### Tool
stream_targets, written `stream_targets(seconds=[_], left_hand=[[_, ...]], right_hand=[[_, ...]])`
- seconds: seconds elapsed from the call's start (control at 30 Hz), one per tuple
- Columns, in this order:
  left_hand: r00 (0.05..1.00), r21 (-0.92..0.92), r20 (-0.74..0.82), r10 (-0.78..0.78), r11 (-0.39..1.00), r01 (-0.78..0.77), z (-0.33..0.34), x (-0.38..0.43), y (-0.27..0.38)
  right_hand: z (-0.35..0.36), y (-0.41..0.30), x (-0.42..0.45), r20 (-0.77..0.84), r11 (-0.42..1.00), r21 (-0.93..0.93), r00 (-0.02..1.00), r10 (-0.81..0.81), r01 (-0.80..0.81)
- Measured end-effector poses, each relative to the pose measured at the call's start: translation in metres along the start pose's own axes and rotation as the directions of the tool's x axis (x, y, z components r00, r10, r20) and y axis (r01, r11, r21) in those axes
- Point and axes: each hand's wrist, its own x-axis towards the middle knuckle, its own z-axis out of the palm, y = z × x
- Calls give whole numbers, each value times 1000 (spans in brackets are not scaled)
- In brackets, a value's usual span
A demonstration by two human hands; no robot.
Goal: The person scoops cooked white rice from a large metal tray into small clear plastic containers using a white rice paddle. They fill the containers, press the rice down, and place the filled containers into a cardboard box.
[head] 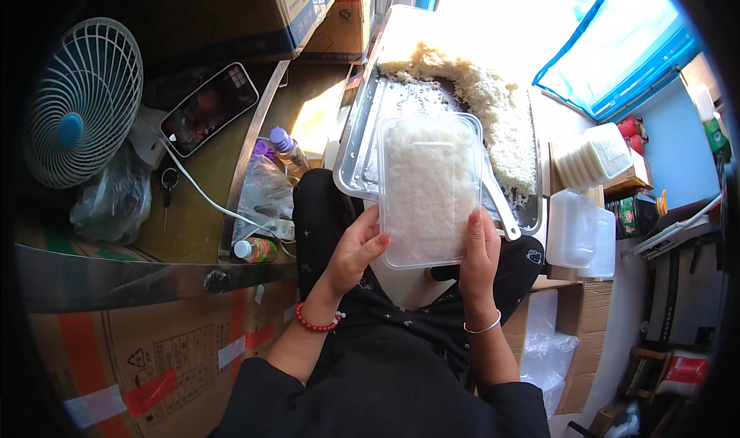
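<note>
Between both hands I hold a clear plastic food container (430,189) with a translucent lid on it, filled with white cooked rice. My left hand (359,247) grips its near left corner, thumb against the side. My right hand (481,250) clasps the near right side, its thumb lying along the edge. Behind the container sits a large metal tray (358,169) with a heap of cooked rice (497,114) along its far and right sides. A white rice paddle (498,201) rests in the tray, its handle over the near rim; its blade is hidden behind the container.
On the right stand empty clear containers (578,232) and a stack of lids (592,154). An open cardboard box (587,345) holds plastic-wrapped items below them. At left are a fan (87,102), a smartphone (209,108), a white cable (199,189) and a purple-capped bottle (289,152).
</note>
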Motion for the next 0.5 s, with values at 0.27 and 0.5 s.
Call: stream_targets(seconds=[0.27, 0.5], left_hand=[[987, 27, -157, 33, 999, -29, 4, -4, -9], [955, -143, -291, 51, 985, -96, 15, 1, -22]], right_hand=[[13, -4, 0, -93, 996, 80, 995, -20, 27], [15, 0, -6, -76, 991, 95, 993, -89, 96]])
